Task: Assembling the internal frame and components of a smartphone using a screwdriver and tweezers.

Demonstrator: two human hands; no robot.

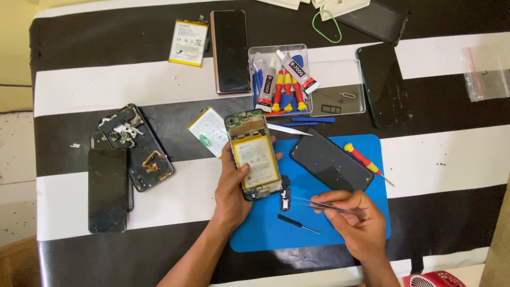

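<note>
Nearest the camera, the right hand (357, 223) pinches a pair of metal tweezers (325, 206), fingers closed on the shanks, tips pointing left toward a small black component (285, 199) lying on the blue work mat (319, 234). A slim black screwdriver (297, 224) lies loose on the mat just below those tips. Up a touch, and the left hand (234, 186) is wrapped round the opened smartphone (255, 154), thumb across its yellow-bordered battery, back cover off, circuit board showing at the top end. The phone sits tilted over the mat's left edge, held clear of the striped worktop (79, 85).

Judging from this, steadiness is what counts: keep the left grip firm on the frame rather than pressing the battery, and bring the tweezer tips in low and flat so the small part does not flick away.

Beside the phone lies a dark back cover (330, 161), speckled with dust, with a red-and-yellow screwdriver (364, 159) just past it. Off to the left, a stripped phone frame (139, 146) and a dark screen panel (107, 188) rest side by side, touching. A loose white battery (208, 130) lies half hidden behind the held phone.

Further out, a clear plastic box (334, 101) holds glue tubes (289, 79) and blue pry tools. Beyond it lie another dark phone (230, 50), a second battery (188, 42) and a green rubber band (326, 26) at the far edge.
</note>
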